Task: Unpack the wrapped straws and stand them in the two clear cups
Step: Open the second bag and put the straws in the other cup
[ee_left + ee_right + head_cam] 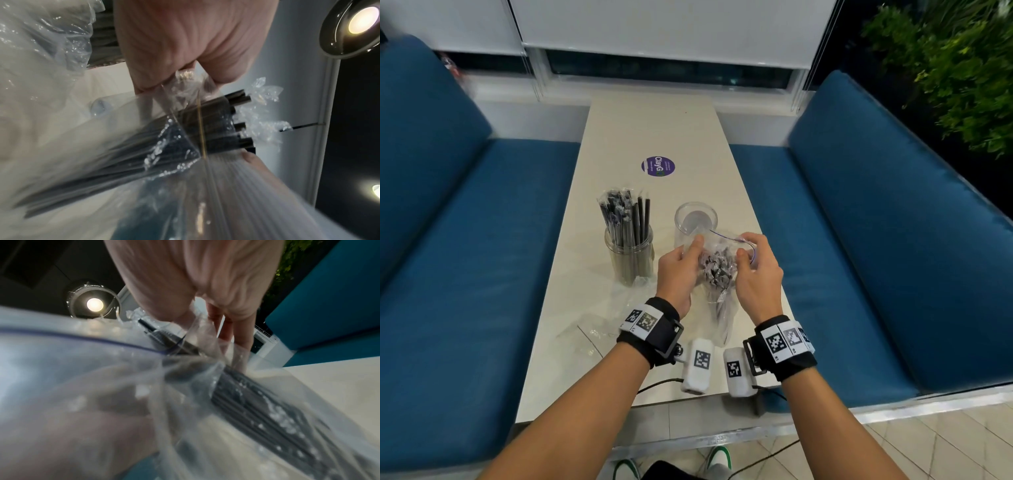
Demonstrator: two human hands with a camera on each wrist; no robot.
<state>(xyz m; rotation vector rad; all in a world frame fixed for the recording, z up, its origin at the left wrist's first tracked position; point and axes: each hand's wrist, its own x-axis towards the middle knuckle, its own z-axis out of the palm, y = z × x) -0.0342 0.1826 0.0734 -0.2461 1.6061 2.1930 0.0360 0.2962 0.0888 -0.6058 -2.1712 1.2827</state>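
Observation:
A clear zip bag [717, 274] full of wrapped black straws [715, 269] stands upright over the near middle of the table. My left hand [679, 269] pinches the bag's left edge, and the left wrist view shows its fingers [185, 65] closed on plastic above the straw ends [236, 126]. My right hand [756, 270] grips the bag's open rim with the blue zip line [82, 339]; its fingers [238, 337] reach down beside the straws [257, 402]. One clear cup [628, 255] at the left holds several straws, some wrapped. The second clear cup [695, 217], just behind the bag, is empty.
Crumpled clear wrappers [602, 329] lie on the white table [654, 130] near my left wrist. A purple round sticker [658, 166] sits farther back. Blue benches [465, 222] flank the table on both sides, and a plant [962, 68] stands at the far right.

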